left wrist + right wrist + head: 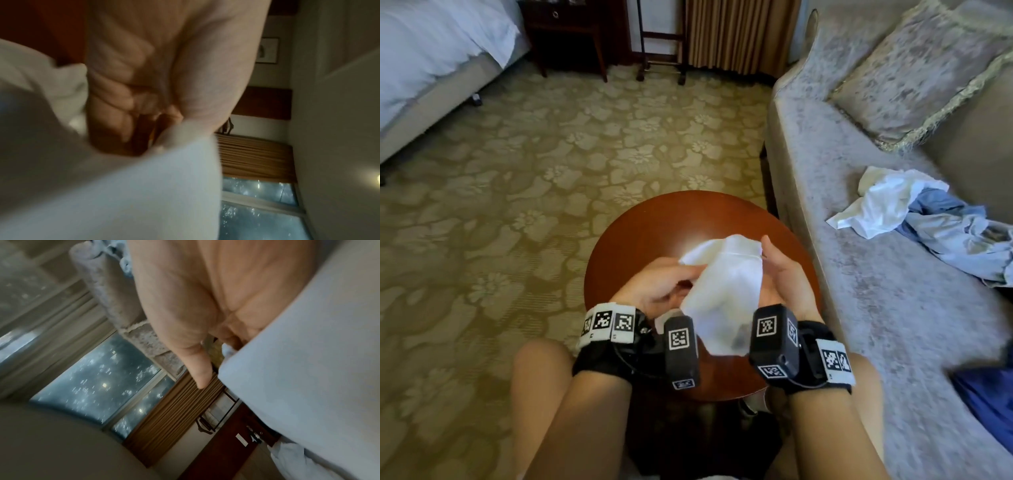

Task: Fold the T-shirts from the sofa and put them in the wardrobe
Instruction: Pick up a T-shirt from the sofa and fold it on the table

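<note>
Head view, with both wrist views. A white T-shirt (722, 284) is held between the two hands above a round wooden table (654, 219). The left hand (657, 284) grips the garment's left edge, fingers curled around a bunch of cloth; the left wrist view shows the fingers (115, 100) folded into the palm with white fabric (123, 194) gathered beneath them. The right hand (780, 270) supports the opposite edge, its thumb extended upward beside the cloth; in the right wrist view the thumb (197, 363) lies straight and apart from the fabric (298, 369), while the remaining fingers are hidden behind the cloth, so whether they clamp it cannot be told, though they probably do. The shirt hangs from the grip toward the person's knees. To the right of the grip, well apart, a white garment (887, 202) and a pale blue garment (955, 236) lie crumpled on the sofa (859, 308) seat. A cushion (917, 75) leans beyond them.
</note>
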`<state>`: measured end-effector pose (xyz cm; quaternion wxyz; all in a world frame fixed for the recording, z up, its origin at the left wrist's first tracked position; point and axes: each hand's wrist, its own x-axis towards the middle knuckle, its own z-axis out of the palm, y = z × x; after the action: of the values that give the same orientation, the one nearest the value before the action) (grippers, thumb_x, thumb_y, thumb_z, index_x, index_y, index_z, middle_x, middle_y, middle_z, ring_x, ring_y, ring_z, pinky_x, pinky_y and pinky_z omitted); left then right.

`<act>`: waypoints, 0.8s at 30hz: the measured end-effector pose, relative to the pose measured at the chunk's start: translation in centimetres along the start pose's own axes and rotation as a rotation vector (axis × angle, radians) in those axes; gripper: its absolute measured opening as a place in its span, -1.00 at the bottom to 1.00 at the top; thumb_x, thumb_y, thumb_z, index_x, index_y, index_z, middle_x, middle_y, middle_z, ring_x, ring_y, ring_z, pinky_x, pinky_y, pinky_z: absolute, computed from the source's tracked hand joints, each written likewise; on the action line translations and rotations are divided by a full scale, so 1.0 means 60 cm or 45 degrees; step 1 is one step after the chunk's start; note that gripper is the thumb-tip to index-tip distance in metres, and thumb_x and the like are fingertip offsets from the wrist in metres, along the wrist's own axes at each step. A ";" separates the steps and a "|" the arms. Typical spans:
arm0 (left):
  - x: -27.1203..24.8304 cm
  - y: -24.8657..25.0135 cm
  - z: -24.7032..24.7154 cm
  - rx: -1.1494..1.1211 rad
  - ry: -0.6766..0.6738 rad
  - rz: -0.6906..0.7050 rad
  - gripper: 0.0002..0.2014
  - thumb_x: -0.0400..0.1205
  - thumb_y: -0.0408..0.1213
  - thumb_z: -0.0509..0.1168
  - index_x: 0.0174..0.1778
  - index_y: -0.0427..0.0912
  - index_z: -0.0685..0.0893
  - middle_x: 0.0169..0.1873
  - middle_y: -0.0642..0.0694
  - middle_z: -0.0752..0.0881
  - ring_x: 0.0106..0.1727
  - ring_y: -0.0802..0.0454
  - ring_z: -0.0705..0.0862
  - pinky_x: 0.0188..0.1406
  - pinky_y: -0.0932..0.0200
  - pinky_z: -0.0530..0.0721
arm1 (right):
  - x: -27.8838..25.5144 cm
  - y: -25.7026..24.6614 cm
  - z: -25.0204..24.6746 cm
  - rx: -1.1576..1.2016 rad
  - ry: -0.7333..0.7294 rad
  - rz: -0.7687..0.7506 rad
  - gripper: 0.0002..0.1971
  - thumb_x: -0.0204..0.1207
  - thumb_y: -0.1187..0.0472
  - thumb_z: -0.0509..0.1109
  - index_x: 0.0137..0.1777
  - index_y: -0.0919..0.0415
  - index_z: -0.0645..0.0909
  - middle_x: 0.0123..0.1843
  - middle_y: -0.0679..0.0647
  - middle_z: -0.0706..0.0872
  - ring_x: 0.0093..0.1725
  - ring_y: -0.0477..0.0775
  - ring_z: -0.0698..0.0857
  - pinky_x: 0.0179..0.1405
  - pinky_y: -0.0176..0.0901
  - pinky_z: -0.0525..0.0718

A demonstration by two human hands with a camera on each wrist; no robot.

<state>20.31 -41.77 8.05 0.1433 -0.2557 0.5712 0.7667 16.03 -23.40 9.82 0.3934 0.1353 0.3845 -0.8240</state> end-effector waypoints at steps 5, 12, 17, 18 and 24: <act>0.011 0.009 0.010 -0.329 0.091 0.072 -0.71 0.66 -0.24 0.34 0.19 -0.37 0.64 -0.07 -0.32 0.81 -0.10 -0.14 0.82 -0.19 0.02 0.82 | 0.025 -0.009 -0.027 -0.120 0.132 -0.228 -0.11 0.49 0.02 0.53 0.71 0.21 0.13 0.35 0.20 0.70 0.41 0.23 0.63 0.47 0.30 0.49; 0.022 0.016 0.023 -0.031 0.227 0.194 -0.74 0.71 -0.08 0.26 -0.11 -0.12 0.78 -0.09 -0.17 0.70 -0.14 -0.03 0.61 -0.17 0.12 0.54 | 0.033 -0.005 -0.028 -0.686 0.278 -0.352 -0.36 0.33 0.37 0.59 0.45 0.11 0.58 0.19 0.15 0.79 0.11 0.22 0.81 0.16 0.22 0.74; 0.007 0.024 0.007 0.013 0.234 0.292 -0.77 0.57 0.00 0.43 -0.14 -0.09 0.86 -0.40 0.03 0.55 -0.43 0.15 0.41 -0.35 0.26 0.35 | 0.031 -0.001 -0.030 -0.596 0.225 -0.441 -0.76 0.46 0.23 0.48 0.12 0.13 0.78 -0.28 0.16 0.80 -0.24 0.16 0.76 -0.06 0.05 0.71; 0.002 0.025 0.009 0.062 0.198 0.296 -0.77 0.51 -0.03 0.49 -0.06 -0.10 0.85 -0.36 0.03 0.64 -0.43 0.16 0.50 -0.38 0.30 0.40 | 0.031 0.000 -0.027 -0.622 0.192 -0.445 -0.75 0.44 0.17 0.50 0.11 0.10 0.78 -0.33 0.13 0.77 -0.24 0.14 0.73 -0.06 0.03 0.68; 0.000 0.020 0.030 0.091 0.271 0.355 -0.94 0.58 -0.30 0.43 -0.09 -0.19 0.79 -0.23 -0.07 0.78 -0.28 0.06 0.71 -0.36 0.23 0.62 | 0.036 0.011 -0.026 -0.574 0.311 -0.442 -0.75 0.39 0.15 0.55 0.07 0.14 0.75 0.00 0.18 0.77 0.05 0.23 0.73 0.10 0.16 0.68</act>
<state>19.31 -40.39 9.41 -0.0166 -0.2485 0.6399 0.7270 14.99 -23.67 7.28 0.2178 0.0751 0.6196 -0.7503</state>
